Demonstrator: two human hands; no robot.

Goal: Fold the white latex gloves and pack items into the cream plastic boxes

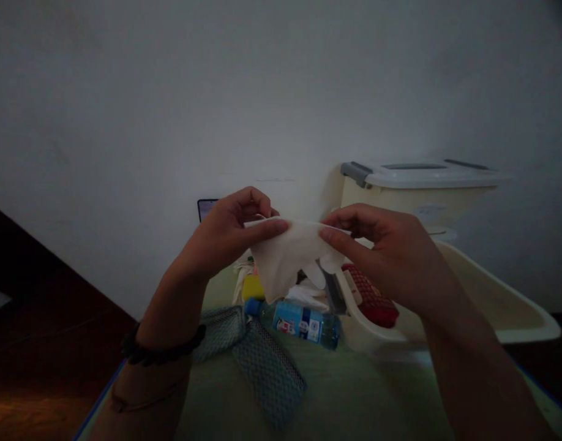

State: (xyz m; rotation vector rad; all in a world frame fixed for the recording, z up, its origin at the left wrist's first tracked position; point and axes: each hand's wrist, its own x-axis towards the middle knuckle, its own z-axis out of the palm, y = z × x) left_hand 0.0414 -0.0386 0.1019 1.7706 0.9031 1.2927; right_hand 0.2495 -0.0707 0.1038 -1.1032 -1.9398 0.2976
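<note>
A thin white glove (278,251) is stretched between my two hands above the table, its limp fingers dangling toward the right. My left hand (237,229) pinches its upper left edge between thumb and fingers. At the upper right edge, my right hand (373,245) grips it the same way. Below the glove a clear plastic bottle (299,323) with a blue cap and blue label lies on its side. A blue-green patterned cloth (267,367) is spread on the table in front of the bottle.
An open cream bin (505,312) stands at the right, with a red checked item (370,297) inside. Behind it sits a lidded storage box (400,196) against the wall. A yellow item (252,286) and a phone-like screen (206,209) are at the left. The green table (354,398) has blue edges.
</note>
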